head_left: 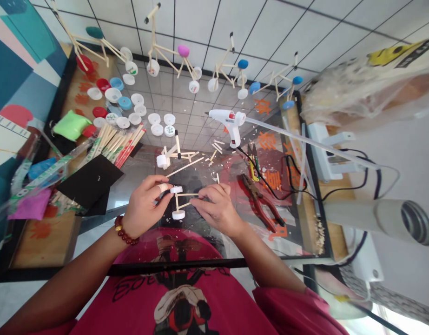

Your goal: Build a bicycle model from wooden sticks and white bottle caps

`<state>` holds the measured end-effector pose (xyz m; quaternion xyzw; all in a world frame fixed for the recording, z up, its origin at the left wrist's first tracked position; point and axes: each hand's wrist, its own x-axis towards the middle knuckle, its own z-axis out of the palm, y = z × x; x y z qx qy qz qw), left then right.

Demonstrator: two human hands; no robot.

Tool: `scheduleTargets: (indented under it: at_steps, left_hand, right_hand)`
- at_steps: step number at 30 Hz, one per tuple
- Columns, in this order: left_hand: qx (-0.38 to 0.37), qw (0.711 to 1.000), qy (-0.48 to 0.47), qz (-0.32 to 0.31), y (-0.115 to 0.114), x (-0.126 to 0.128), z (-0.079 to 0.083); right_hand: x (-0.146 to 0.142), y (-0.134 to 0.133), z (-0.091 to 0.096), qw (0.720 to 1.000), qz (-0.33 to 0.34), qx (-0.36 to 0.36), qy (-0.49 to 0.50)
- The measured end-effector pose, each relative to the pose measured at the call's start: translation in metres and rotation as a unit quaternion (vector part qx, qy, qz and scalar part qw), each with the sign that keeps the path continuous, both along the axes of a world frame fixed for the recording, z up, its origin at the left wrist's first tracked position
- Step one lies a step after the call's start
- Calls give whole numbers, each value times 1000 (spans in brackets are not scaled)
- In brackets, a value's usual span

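- Four models (153, 68), seats (183, 50) on, look finished by the bench's (200, 137) far edge.
- Held frame (176, 201): wheels (178, 215) on, seatless.
- Left hand's (148, 199) fingers pinch one wheel; right hand's (216, 204), the sticks (188, 195).

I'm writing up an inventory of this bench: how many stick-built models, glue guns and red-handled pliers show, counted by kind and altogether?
Stick models along the back: 4
Stick model mid-table: 1
Held stick frame: 1
Glue gun: 1
Red-handled pliers: 1
Total: 8
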<state>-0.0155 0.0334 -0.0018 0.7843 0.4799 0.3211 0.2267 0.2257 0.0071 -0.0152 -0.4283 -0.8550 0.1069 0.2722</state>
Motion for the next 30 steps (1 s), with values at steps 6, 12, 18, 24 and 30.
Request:
scheduleTargets:
  at_steps: [6, 12, 18, 24, 30]
  left_hand:
    - [-8, 1000, -1, 1, 0, 0, -1]
    - [-26, 999, 0, -21, -6, -4, 9]
    - [-113, 990, 53, -65, -15, -6, 20]
    - [-58, 992, 80, -82, -17, 0, 10]
    - [-53, 993, 74, -80, -15, 1, 10]
  right_hand:
    - [0, 0, 1, 1000, -8, -13, -9]
    - [-1, 0, 2, 1000, -9, -15, -15]
    - [-1, 0, 1, 1000, -8, -1, -12]
    - [0, -1, 1, 1000, -10, -11, -12]
    - [-2, 0, 2, 1000, -1, -12, -12]
